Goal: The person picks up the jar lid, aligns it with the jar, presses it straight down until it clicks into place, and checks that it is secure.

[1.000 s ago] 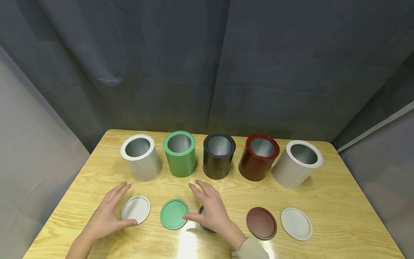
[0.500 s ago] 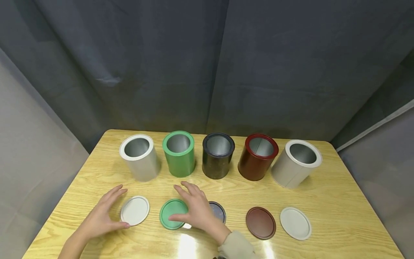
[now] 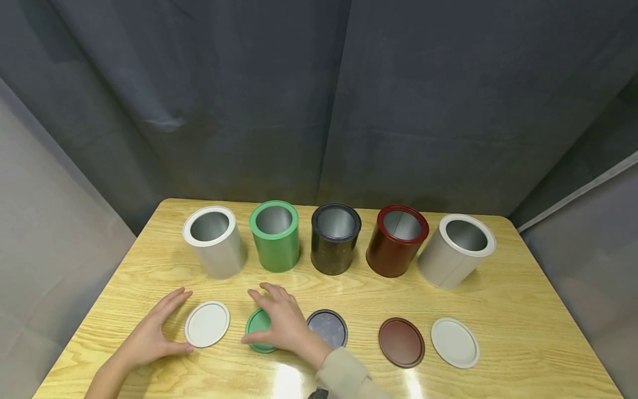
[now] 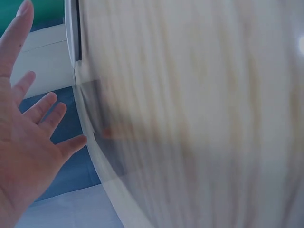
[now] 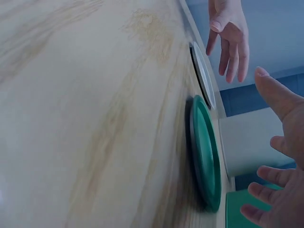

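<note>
Five-lid row lies on the wooden table; at its left end is a white lid. My left hand hovers just left of that lid, thumb and fingers spread apart with nothing between them. My right hand is over the green lid and covers its right part in the head view. In the right wrist view the green lid lies flat on the table, apart from the spread fingers of my right hand. A dark lid lies right of my right wrist.
Behind the lids stand a white can, a green can, a black can, a dark red can and another white can, all uncovered. A dark red lid and a second white lid lie at right.
My right hand has moved left from over the dark lid to over the green lid, uncovering the dark one. My left hand has shifted slightly left, away from the white lid.
</note>
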{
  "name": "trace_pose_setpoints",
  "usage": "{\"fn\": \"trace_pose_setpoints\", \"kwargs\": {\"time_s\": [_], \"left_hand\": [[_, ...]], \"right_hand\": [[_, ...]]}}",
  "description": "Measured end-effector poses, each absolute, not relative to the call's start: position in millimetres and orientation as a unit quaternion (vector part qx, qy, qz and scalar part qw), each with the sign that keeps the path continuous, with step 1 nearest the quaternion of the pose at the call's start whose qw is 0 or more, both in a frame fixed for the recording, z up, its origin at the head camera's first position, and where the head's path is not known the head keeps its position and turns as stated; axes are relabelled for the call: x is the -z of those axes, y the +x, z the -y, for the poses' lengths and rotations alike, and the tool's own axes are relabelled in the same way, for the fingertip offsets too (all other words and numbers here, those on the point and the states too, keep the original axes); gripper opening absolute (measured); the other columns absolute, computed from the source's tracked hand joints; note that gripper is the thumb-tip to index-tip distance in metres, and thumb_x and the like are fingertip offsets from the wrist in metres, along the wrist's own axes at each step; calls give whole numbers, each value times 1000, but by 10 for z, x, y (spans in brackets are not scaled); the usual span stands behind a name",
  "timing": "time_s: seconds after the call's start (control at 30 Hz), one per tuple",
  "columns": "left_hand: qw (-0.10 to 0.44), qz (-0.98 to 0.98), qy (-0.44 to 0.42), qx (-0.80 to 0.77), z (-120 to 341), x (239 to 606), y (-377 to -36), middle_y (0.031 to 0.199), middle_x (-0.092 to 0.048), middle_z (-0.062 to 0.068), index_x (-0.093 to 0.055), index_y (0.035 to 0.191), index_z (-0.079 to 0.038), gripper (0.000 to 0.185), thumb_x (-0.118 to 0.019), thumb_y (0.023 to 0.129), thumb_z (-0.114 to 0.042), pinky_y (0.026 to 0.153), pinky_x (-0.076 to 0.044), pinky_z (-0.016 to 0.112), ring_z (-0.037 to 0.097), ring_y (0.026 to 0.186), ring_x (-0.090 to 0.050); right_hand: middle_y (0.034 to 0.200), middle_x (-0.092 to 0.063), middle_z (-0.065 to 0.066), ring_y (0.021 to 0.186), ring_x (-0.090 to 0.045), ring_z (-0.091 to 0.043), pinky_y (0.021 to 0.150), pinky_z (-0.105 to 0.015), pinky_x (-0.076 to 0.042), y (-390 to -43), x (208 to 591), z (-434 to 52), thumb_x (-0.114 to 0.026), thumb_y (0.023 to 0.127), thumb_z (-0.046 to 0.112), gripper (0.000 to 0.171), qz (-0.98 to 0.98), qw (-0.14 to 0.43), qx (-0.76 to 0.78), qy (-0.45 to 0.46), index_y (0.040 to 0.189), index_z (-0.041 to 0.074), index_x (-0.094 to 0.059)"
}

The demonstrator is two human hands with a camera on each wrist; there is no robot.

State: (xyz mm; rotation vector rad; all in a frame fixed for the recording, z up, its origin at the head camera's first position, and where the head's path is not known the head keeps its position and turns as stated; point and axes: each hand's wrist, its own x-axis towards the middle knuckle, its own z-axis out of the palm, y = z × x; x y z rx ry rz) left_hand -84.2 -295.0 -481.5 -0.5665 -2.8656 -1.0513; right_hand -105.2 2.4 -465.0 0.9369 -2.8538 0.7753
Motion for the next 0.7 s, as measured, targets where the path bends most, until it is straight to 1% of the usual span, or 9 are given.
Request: {"fn": "trace_pose_setpoints", "kwargs": {"time_s": [0.13, 0.33, 0.57, 0.7], "left_hand": [[11, 923, -182, 340, 2980, 4842, -849, 138, -30, 25, -39, 136, -6, 102, -86, 52, -39, 83, -25, 69, 50, 121, -28], [-5, 916, -186, 355, 3023, 4867, -857, 136, -34, 24, -37, 137, -5, 101, -86, 54, -36, 86, -25, 67, 45, 120, -29], [-28, 915, -198, 349, 3039, 4896, -853, 136, -30, 30, -38, 136, -4, 101, -85, 54, -39, 83, -23, 69, 54, 119, -26], [-30, 920, -199, 337, 3038, 4909, -848, 135, -32, 30, -39, 135, -3, 101, -84, 53, -42, 82, -23, 69, 55, 118, -26]], "right_hand": [[136, -40, -11, 123, -38, -26, 93, -41, -36, -1066, 4671, 62, -69, 65, 62, 86, 924, 14, -230, 305, 136, 20, -45], [139, -35, -11, 126, -33, -26, 95, -42, -33, -1097, 4703, 178, -68, 64, 65, 88, 930, -10, -209, 302, 137, 21, -43], [142, -31, -10, 128, -29, -26, 95, -42, -31, -1125, 4764, 293, -68, 62, 66, 90, 935, -46, -195, 293, 138, 25, -42], [142, -31, -9, 128, -28, -25, 95, -41, -31, -1130, 4804, 340, -68, 60, 68, 91, 938, -53, -185, 288, 138, 27, -41]]}}
